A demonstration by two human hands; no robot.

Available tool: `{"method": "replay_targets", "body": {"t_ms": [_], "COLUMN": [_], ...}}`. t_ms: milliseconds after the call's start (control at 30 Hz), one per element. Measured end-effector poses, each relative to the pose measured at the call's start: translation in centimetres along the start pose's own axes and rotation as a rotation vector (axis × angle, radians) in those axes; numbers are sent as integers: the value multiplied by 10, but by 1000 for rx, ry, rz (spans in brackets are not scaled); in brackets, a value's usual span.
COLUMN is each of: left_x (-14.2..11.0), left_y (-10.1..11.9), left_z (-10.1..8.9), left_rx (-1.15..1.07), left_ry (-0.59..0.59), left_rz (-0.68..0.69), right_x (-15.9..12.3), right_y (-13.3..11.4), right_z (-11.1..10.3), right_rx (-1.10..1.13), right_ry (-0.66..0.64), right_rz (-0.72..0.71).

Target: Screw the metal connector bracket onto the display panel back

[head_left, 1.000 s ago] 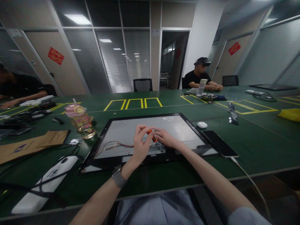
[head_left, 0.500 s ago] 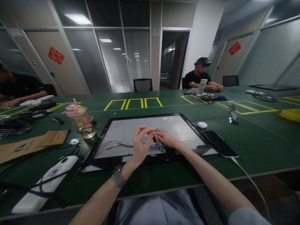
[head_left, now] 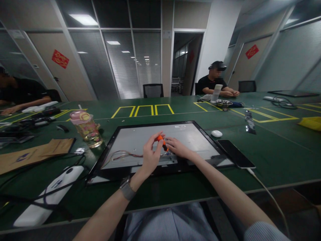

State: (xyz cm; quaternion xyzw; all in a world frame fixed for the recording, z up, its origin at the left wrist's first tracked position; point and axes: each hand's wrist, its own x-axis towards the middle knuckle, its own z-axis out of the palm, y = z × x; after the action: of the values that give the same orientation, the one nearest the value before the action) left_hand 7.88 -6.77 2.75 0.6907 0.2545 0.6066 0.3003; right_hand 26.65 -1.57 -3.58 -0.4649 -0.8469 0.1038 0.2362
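Note:
A screwdriver [head_left: 165,146] with an orange and black handle is held tilted in my left hand [head_left: 151,153], thumb and fingers closed on its upper end. Its lower end points to small parts on a metal strip of the flat display panel [head_left: 140,138]; the tip is too small to make out. My right hand [head_left: 178,148] lies low over the panel, just right of the handle, fingers stretched out and slightly apart. Whether its fingertips touch the handle I cannot tell. Thin coloured wires [head_left: 122,153] run across the panel to the left of my left hand.
Left of the panel stand a pink-lidded cup [head_left: 86,129], a paper bag [head_left: 37,155] and a white case [head_left: 50,195] crossed by black cables. A phone [head_left: 235,154] on a cable and a white earbud case [head_left: 216,134] lie right. Two people sit across the table.
My left fingers have shifted on the screwdriver, and more of its orange handle shows now. A gap has opened between the fingertips of both hands. The panel stays put.

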Motion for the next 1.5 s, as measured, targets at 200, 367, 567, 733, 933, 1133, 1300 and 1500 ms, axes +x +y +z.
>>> {"method": "replay_targets", "body": {"t_ms": [200, 367, 567, 733, 933, 1133, 1300, 1500], "left_x": [1, 0, 0, 0, 1, 2, 1, 1], "left_y": [-2, 1, 4, 4, 4, 4, 2, 4], "left_z": [1, 0, -1, -1, -2, -3, -2, -3], "left_rx": [104, 113, 45, 160, 183, 116, 216, 118], "left_ry": [55, 49, -12, 56, 91, 45, 145, 134], "left_rz": [64, 46, 51, 145, 128, 127, 165, 112], "right_x": [-1, -1, 0, -1, -1, -1, -1, -1], "right_y": [4, 3, 2, 2, 1, 0, -1, -2], "right_z": [3, 3, 2, 2, 3, 2, 0, 1], "right_rx": [9, 8, 4, 3, 1, -10, 1, 6], "right_ry": [19, 17, 9, 0, 14, 14, 14, 11], "right_rz": [28, 32, 18, 29, 49, 46, 29, 57]}}
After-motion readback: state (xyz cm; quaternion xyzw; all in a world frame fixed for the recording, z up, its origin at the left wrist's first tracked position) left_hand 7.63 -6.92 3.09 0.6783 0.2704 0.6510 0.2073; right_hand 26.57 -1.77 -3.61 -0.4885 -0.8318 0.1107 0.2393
